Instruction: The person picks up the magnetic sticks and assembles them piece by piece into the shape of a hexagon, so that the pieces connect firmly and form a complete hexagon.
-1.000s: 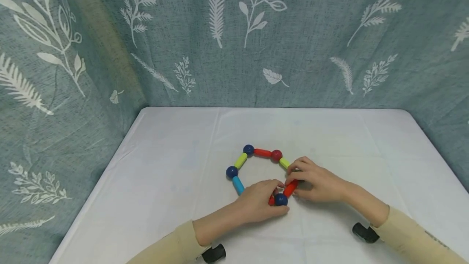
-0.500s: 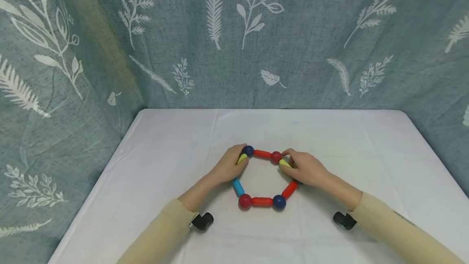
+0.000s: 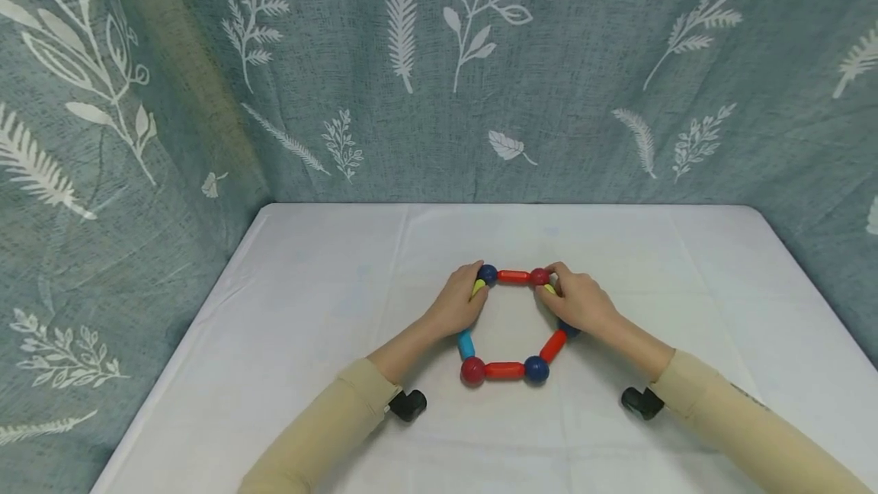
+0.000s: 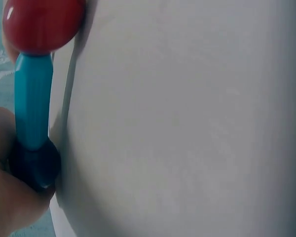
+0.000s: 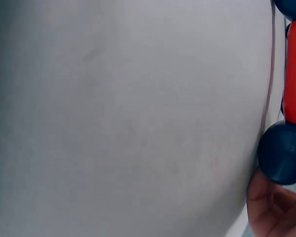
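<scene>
A closed ring of magnetic rods and balls lies in the middle of the head view, with a hand at each side. My left hand (image 3: 456, 302) pinches the left yellow-green rod (image 3: 479, 287) between thumb and fingers, beside a blue ball (image 3: 488, 274). With thumb and fingers my right hand (image 3: 581, 303) grips the right yellow-green rod (image 3: 549, 290), just below a dark red ball (image 3: 539, 277). The left hand covers another blue ball (image 4: 35, 164), which shows in the left wrist view joined to a light-blue rod (image 4: 33, 101). Near the right palm sits a blue ball (image 5: 284, 153).
The ring's near side has a red ball (image 3: 472, 371), a red rod (image 3: 504, 370) and a blue ball (image 3: 536, 369). A white cloth (image 3: 343, 273) covers the table. Behind it hangs a green-blue curtain (image 3: 425, 136) with white leaf prints.
Both hands have gone from the ring's near and right parts to the yellow-green rods at its sides. Over the last half second the ring has shifted right and slightly away, together with the hands.
</scene>
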Demonstrator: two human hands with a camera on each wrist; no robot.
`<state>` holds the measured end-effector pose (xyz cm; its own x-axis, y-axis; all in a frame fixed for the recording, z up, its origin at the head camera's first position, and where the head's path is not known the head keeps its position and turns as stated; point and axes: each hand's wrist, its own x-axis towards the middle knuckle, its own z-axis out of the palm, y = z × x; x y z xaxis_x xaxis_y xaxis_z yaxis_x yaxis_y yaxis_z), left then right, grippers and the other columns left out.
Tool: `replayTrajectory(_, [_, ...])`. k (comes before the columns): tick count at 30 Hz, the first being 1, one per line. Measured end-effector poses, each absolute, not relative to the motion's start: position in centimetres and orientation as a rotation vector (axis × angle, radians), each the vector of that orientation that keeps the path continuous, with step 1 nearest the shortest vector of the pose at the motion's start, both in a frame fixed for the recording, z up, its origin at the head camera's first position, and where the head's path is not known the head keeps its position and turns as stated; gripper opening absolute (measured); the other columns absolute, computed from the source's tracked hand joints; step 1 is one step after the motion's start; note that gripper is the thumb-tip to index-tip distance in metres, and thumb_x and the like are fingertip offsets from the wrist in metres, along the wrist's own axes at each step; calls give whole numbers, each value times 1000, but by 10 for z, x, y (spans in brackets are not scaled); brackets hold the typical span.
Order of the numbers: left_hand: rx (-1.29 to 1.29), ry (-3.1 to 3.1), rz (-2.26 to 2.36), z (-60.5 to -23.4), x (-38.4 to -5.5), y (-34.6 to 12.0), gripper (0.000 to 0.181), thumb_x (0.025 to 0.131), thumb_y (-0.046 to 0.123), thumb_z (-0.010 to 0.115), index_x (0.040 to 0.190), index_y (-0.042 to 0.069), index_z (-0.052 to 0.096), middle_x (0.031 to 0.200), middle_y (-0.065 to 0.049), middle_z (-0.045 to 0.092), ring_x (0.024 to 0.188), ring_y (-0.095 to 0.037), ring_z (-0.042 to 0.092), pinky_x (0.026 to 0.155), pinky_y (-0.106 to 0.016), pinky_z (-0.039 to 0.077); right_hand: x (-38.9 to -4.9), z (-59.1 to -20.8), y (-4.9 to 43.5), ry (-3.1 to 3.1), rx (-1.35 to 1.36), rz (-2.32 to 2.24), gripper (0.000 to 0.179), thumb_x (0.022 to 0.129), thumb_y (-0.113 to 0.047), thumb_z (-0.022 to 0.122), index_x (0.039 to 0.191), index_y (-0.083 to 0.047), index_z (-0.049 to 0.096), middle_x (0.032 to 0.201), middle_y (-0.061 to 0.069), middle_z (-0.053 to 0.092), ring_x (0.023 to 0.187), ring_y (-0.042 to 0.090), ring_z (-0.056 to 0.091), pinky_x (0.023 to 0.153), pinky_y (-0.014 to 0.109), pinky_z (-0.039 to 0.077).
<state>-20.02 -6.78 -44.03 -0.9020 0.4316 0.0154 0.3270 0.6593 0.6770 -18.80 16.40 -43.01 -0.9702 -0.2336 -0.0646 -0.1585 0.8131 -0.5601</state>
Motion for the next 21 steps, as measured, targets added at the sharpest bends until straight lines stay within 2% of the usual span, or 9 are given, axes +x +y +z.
replayTrajectory(4, [572,2774,1064,-442,-204,-60,51,103,12,45,147,-9,30,145,-25,41,136,-37,36,111,-42,31,-192,-427,167,2850,-330,-806,48,96,-24,60,131,7,47,65,5,48,52,17,42,48,28,32])
replayTrajectory(6, [548,2787,1075,-443,-205,-58,51,103,12,44,147,-8,29,145,-25,40,136,-37,35,111,-43,31,-192,-425,168,2881,-386,-758,51,96,-24,61,134,6,46,75,8,54,63,20,49,53,31,41])
replayTrajectory(9, [582,2788,1097,-442,-205,-62,55,102,18,47,150,-3,29,150,-23,34,139,-38,30,111,-48,29,-186,-424,168,2974,-567,-722,51,94,-25,64,134,3,50,101,13,60,89,25,55,71,39,51])
replayTrajectory(12, [772,2702,1068,-437,-202,-76,59,98,30,56,149,7,36,157,-15,26,145,-34,18,113,-54,21,-171,-423,167,3024,-879,-745,43,91,-29,69,125,-4,60,120,12,58,111,29,50,90,48,47])
replayTrajectory(14, [974,2609,965,-433,-198,-90,59,91,38,67,141,14,49,159,-9,23,147,-31,10,113,-56,16,-158,-423,168,2962,-1066,-764,36,89,-36,71,115,-12,67,121,8,59,116,28,47,96,52,40])
replayTrajectory(17, [1219,2465,758,-429,-188,-109,53,77,48,80,118,20,62,158,-5,26,148,-26,7,115,-52,15,-140,-426,171,2844,-1176,-728,32,85,-51,71,101,-24,68,116,-2,58,117,23,44,99,59,31])
replayTrajectory(19, [1300,2437,647,-429,-183,-117,52,70,53,83,106,22,62,157,-5,29,148,-24,8,115,-48,19,-133,-428,174,2804,-1145,-693,34,82,-59,70,98,-28,66,112,-8,56,116,20,42,99,59,30])
replayTrajectory(21, [1303,2449,611,-431,-179,-119,54,67,58,82,101,23,60,156,-5,32,148,-22,10,114,-42,24,-129,-429,177,2800,-1102,-668,37,80,-62,70,98,-30,64,111,-12,55,113,17,42,97,55,34])
